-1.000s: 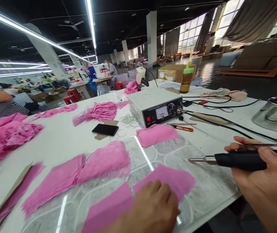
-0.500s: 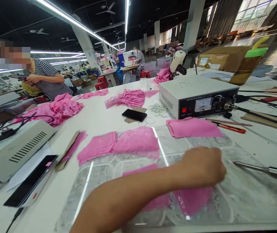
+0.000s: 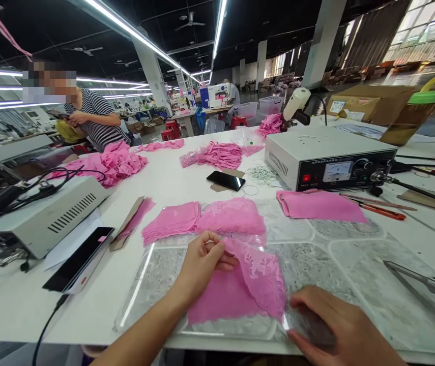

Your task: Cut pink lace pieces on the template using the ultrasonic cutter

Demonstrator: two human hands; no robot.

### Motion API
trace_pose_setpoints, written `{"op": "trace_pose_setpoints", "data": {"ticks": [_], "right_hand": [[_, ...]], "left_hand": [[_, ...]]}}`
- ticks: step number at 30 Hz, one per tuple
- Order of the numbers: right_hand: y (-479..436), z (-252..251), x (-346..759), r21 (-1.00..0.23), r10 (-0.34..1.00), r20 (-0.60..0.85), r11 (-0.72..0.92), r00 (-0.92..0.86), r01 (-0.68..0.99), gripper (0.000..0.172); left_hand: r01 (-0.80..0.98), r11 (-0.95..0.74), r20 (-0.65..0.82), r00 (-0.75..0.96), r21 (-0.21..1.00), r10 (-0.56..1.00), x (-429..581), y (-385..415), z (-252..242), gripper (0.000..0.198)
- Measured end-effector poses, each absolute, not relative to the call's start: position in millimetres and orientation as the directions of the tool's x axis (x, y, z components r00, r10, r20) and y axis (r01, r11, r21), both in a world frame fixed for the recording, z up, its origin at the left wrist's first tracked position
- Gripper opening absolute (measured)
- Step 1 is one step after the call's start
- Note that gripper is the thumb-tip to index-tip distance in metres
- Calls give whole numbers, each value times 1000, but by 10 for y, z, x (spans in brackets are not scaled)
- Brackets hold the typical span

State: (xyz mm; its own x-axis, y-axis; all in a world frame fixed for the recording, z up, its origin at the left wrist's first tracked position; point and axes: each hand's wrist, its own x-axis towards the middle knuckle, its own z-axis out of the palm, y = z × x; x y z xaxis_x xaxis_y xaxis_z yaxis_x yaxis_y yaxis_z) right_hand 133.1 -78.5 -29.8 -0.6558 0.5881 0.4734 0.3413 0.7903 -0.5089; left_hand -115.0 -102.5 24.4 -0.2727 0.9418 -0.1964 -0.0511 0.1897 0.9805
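My left hand (image 3: 205, 254) pinches the upper left corner of a pink lace piece (image 3: 266, 274) between thumb and fingers, raising that corner. The lace piece slants across a plain pink fabric piece (image 3: 219, 300) on the marbled mat (image 3: 309, 264), covering part of it. My right hand (image 3: 335, 323) is at the lower right, just beside the lace piece's right edge, with thumb and fingers apart and nothing seen between them. Behind my left hand lie a stack of plain pink pieces (image 3: 171, 221) and a stack of pink lace pieces (image 3: 232, 216).
A metal-tipped handheld tool (image 3: 427, 282) lies at the right. Beyond the mat are folded pink fabric (image 3: 322, 206), an orange cutter (image 3: 383, 210), a control box (image 3: 331, 152) and a phone (image 3: 225, 179). Another box (image 3: 57, 213) and a tablet (image 3: 80, 259) stand left. A person (image 3: 95, 119) is behind.
An arm that stretched rightward across the mat is gone from there. My left hand now holds the lace piece over the plain one, and my right hand is in view. The view has shifted left.
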Motion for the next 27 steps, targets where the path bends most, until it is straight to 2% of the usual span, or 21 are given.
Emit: {"op": "trace_pose_setpoints", "data": {"ticks": [3,5,7,11,16,18,20,22,24,27], "right_hand": [[-738,-232,1154,-403,475,542,871,-693,281,9],[-696,-219,1137,-374,426,574,896,-700,239,17],[-663,-214,1159,-376,406,572,902,-713,212,21],[-680,-204,1181,-425,399,529,889,-749,174,17],[-707,-247,1125,-366,340,547,919,-765,147,17],[-671,-268,1124,-360,327,562,924,-760,131,20],[-623,-273,1141,-370,332,565,920,-755,128,20],[-583,-265,1166,-379,337,566,917,-752,125,20],[-559,-256,1186,-376,323,564,920,-760,112,19],[-537,-271,1197,-350,283,561,933,-778,86,13]], "left_hand": [[-135,198,-230,-296,971,927,-1195,-1124,199,37],[-163,202,-244,-305,966,920,-1230,-1193,181,38],[-162,212,-253,-307,964,917,-1271,-1288,163,37],[-84,243,-257,-300,966,919,-1356,-1518,127,34],[109,266,-220,-316,958,923,-1394,-1730,124,23],[245,246,-153,-345,938,926,-1383,-1795,133,14],[460,204,-39,-342,864,939,-1366,-1862,137,7],[653,133,81,-287,745,954,-1349,-1932,128,10],[736,65,160,-231,674,960,-1334,-1998,106,12],[761,24,207,-206,648,956,-1318,-2075,54,13]]}}
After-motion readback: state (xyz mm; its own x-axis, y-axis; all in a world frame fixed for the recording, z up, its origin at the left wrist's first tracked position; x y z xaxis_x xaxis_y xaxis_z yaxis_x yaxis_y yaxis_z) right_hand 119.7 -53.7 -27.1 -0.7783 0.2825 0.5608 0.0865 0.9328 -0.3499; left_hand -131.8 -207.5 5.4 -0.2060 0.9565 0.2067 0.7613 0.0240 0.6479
